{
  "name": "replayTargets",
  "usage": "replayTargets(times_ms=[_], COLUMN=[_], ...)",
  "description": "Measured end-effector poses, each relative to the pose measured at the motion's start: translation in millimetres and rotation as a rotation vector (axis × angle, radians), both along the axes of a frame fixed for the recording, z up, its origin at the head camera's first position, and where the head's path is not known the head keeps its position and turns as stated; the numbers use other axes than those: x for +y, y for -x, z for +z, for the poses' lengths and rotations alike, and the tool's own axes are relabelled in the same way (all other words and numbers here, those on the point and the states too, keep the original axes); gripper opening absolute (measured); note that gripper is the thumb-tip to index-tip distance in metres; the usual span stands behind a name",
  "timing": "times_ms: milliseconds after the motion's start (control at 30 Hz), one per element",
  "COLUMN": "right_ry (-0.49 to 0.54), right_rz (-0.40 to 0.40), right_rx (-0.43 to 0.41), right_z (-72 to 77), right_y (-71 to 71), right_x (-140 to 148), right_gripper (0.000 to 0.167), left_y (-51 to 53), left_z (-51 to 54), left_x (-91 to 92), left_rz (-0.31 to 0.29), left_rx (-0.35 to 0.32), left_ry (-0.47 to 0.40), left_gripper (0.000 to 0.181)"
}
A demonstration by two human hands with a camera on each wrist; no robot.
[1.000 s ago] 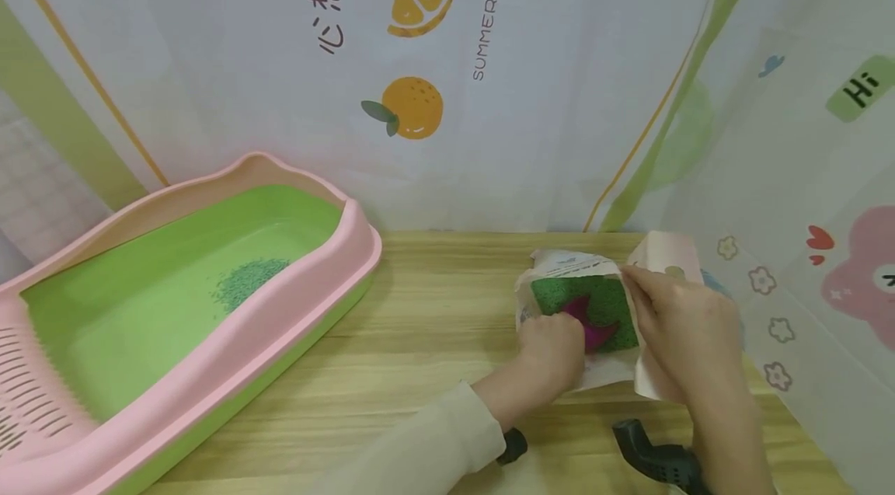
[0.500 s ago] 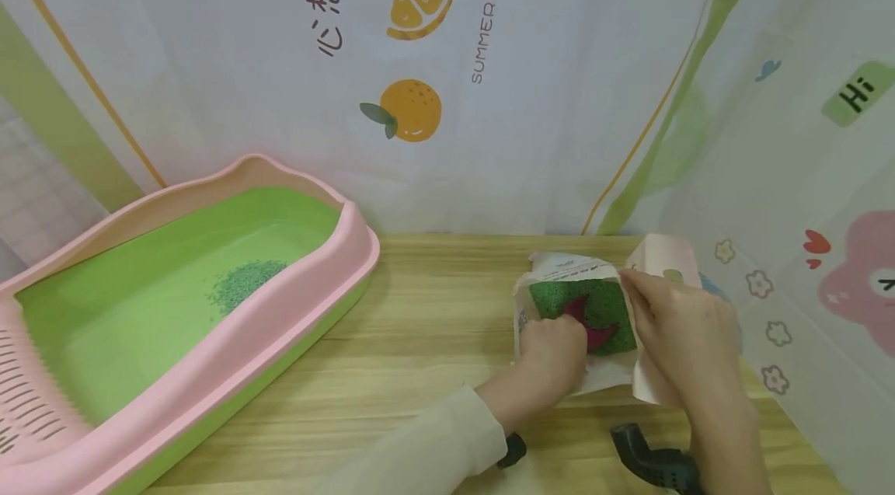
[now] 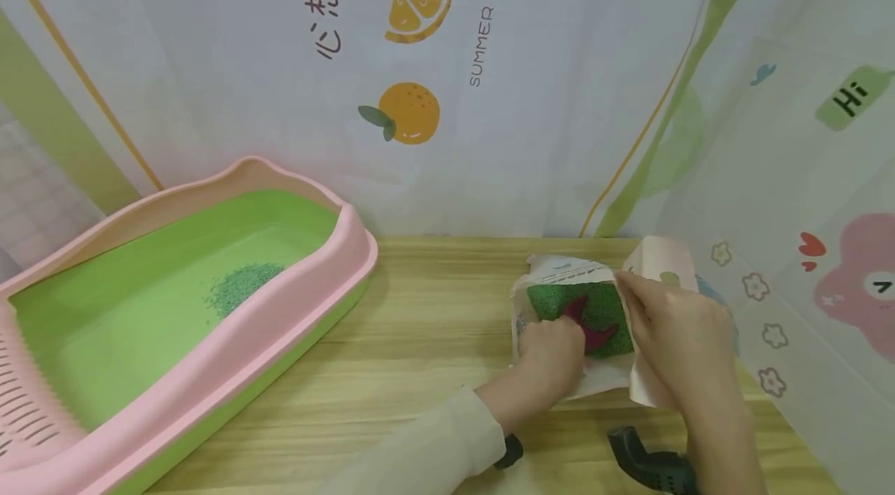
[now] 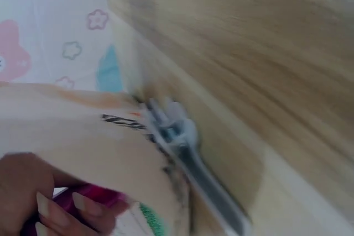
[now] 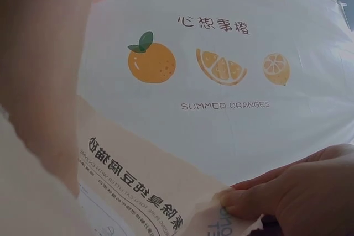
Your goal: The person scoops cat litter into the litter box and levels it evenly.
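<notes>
In the head view an opened paper bag (image 3: 569, 271) of green pellets (image 3: 604, 305) stands at the right. My left hand (image 3: 548, 359) is inside its mouth, fingers curled round a magenta scoop (image 3: 590, 328) lying on the pellets. The left wrist view shows those fingers (image 4: 61, 208) round the magenta handle (image 4: 94, 193), beside the paper. My right hand (image 3: 681, 339) pinches the bag's right edge; in the right wrist view the thumb and fingers of this hand (image 5: 298, 192) hold the printed paper (image 5: 138, 175).
A pink and green litter tray (image 3: 280, 301) with a small heap of green pellets (image 3: 245, 287) fills the left of the wooden table (image 3: 419, 324). Behind the bag is a pale box (image 3: 660, 256). A dark curved object (image 3: 646, 460) lies near the front, by my right forearm. Printed curtains hang behind.
The head view has shifted slightly. Both hands keep their grips on the scoop and the bag, and the scoop stays among the pellets, its visible part a little darker.
</notes>
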State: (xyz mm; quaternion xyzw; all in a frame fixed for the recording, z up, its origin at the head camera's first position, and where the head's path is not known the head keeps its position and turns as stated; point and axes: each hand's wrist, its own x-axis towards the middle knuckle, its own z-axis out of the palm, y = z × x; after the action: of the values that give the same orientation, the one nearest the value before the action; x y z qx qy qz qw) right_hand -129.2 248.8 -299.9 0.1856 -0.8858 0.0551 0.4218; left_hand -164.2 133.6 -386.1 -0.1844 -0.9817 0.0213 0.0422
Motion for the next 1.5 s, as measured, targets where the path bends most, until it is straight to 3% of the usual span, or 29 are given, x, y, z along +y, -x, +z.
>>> replayTargets(times_ms=[267, 467, 800, 1000, 1233, 1500], right_ry=[-0.007, 0.005, 0.020, 0.023, 0.028, 0.025], right_rz=[-0.005, 0.002, 0.004, 0.005, 0.009, 0.004], right_rx=[-0.015, 0.004, 0.002, 0.008, 0.025, 0.009], right_z=[-1.8, -1.0, -1.0, -1.0, -1.2, -0.5], right_y=[0.1, 1.0, 1.5, 2.7, 3.7, 3.7], right_x=[-2, 1, 2, 4, 5, 5], right_gripper=[0.014, 0.014, 0.012, 0.011, 0.013, 0.011], left_y=[1.2, 3.2, 6.6, 5.1, 0.6, -9.3], left_z=[-9.1, -6.2, -14.4, -14.0, -11.8, -8.8], left_x=[-1.5, -3.4, -14.3, -22.8, -33.0, -48.9], left_rz=[0.000, -0.003, -0.014, -0.026, -0.029, -0.047], left_rx=[0.070, 0.014, 0.027, 0.003, 0.060, 0.169], left_ry=[0.022, -0.001, -0.065, -0.071, -0.102, -0.115], left_gripper=[0.051, 0.052, 0.033, 0.045, 0.049, 0.037])
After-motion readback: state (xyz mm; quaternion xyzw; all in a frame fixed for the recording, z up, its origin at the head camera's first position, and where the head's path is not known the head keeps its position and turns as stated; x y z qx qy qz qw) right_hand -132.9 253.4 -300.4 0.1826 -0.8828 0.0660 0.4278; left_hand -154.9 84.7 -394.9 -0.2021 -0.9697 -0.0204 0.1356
